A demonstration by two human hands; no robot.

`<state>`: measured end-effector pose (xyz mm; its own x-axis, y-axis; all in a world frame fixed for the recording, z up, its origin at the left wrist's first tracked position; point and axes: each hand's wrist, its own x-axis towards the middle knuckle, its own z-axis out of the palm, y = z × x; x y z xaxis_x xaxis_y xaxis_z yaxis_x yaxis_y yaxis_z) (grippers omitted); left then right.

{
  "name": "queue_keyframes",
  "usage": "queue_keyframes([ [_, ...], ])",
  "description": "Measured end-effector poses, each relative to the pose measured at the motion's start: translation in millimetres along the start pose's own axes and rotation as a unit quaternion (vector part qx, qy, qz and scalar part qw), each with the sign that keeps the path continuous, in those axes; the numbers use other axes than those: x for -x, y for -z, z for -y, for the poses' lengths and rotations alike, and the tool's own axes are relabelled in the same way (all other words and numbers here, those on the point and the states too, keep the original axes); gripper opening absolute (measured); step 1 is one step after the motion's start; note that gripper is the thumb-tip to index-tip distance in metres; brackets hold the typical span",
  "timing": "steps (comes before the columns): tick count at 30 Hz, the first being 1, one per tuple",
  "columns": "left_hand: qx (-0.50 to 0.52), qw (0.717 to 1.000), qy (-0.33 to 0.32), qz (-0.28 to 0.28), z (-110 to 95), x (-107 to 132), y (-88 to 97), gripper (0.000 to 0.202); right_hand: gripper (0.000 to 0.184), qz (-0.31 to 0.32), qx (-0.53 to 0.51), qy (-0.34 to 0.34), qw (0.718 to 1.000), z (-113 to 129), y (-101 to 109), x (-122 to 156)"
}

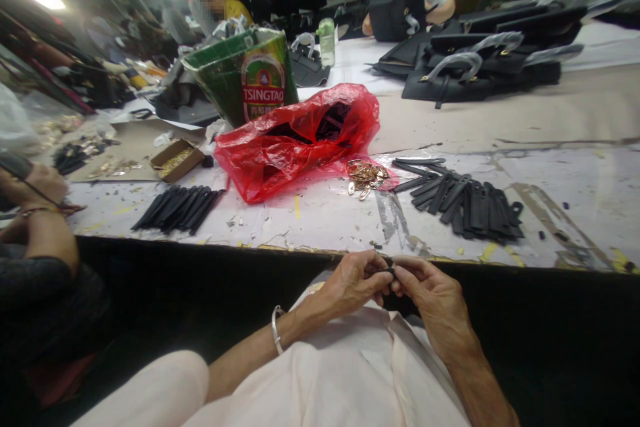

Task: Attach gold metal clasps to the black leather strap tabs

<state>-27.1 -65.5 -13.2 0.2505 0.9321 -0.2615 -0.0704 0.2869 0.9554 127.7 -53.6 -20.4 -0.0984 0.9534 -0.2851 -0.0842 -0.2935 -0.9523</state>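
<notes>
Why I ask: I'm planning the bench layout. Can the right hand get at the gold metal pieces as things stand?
Probably yes: the gold metal pieces lie uncovered beside the red bag, with no pile between them and the right hand, though it would likely have to release the black piece first.

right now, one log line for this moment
left hand: pinching black piece | right hand: same piece | table: red bag, metal pieces

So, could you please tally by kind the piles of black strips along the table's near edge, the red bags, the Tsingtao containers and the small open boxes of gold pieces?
Piles of black strips: 2
Red plastic bag: 1
Green Tsingtao container: 1
Small open box of gold pieces: 1
Total: 5
</notes>
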Motion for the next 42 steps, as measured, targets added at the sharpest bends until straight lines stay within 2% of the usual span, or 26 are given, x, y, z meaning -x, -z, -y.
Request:
queue_keyframes([
  [6, 0.074, 0.996, 0.049, 0.015, 0, -2, -0.1, 0.050, 0.039, -0.002, -0.002, 0.008, 1.000, -1, 0, -1],
  [9, 0.108, 0.991, 0.076, 0.016, 0, -2, -0.2, 0.054, 0.039, -0.004, -0.001, 0.012, 1.000, -2, 1, -1],
  [15, 0.130, 0.989, 0.062, -0.014, 1, -1, -2.5, 0.054, 0.038, 0.008, 0.004, 0.008, 1.000, -3, 1, -1],
  [24, 0.090, 0.995, 0.043, -0.003, 9, -1, 0.2, 0.049, 0.040, 0.003, 0.029, 0.008, 1.000, -7, 4, -5],
  [32, 0.148, 0.987, 0.061, -0.007, 0, -1, -6.2, 0.050, 0.033, -0.004, 0.073, 0.041, 0.996, -4, 3, -3],
  [37, 0.180, 0.981, 0.070, -0.029, 8, -4, -6.7, 0.049, 0.027, 0.004, 0.096, 0.057, 0.994, -4, 2, -2],
  [42, 0.191, 0.978, 0.072, -0.028, 9, -5, -6.1, 0.050, 0.029, -0.012, 0.090, 0.068, 0.993, -2, -1, -1],
])
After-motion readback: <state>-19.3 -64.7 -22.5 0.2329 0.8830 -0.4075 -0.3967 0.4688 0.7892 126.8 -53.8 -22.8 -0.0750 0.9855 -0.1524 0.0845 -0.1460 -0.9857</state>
